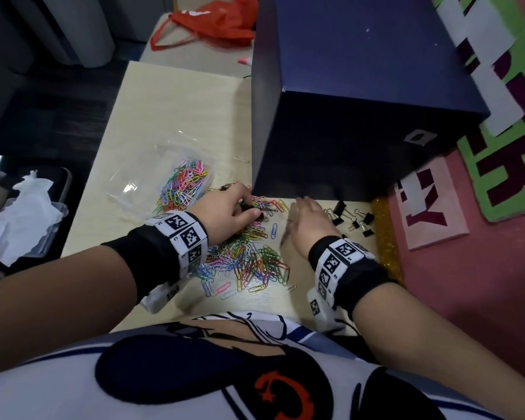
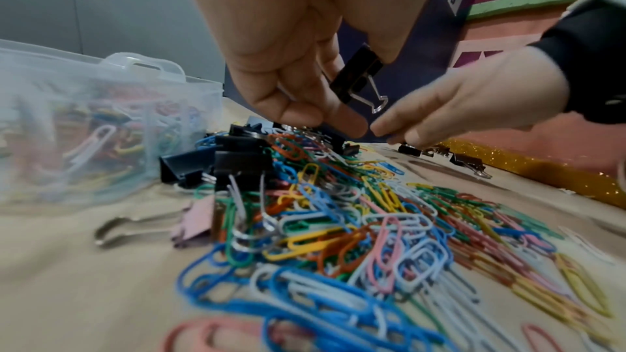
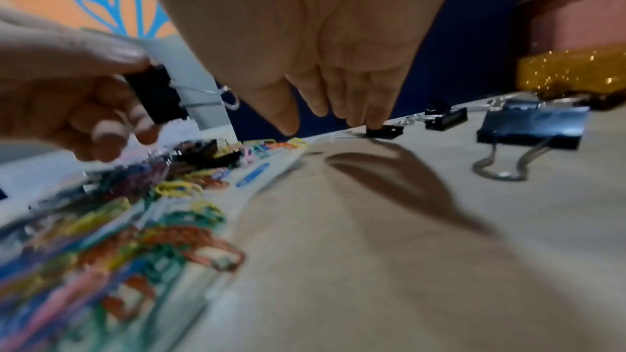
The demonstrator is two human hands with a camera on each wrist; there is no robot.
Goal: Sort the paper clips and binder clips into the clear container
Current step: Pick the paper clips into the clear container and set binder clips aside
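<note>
My left hand [image 1: 243, 209] hovers over the far end of a heap of coloured paper clips [image 1: 246, 256] and pinches a black binder clip [image 2: 355, 76] in its fingertips, wire handle pointing right. The same black binder clip [image 3: 155, 95] shows in the right wrist view. My right hand [image 1: 303, 213] is just to its right, fingers [image 3: 338, 95] straight and pointing down at the table, tips close to a small black binder clip [image 3: 384, 131]. The clear container [image 1: 176, 147], partly filled with paper clips, stands left of the heap. More black binder clips [image 2: 237, 165] lie in the heap.
A big dark blue box [image 1: 361, 101] stands right behind the hands. Several black binder clips [image 1: 352, 218] lie at the table's right, by a gold glitter strip [image 1: 385, 237]. A pink binder clip [image 2: 193, 224] lies near the container. A tub with tissue [image 1: 22, 213] is off the left edge.
</note>
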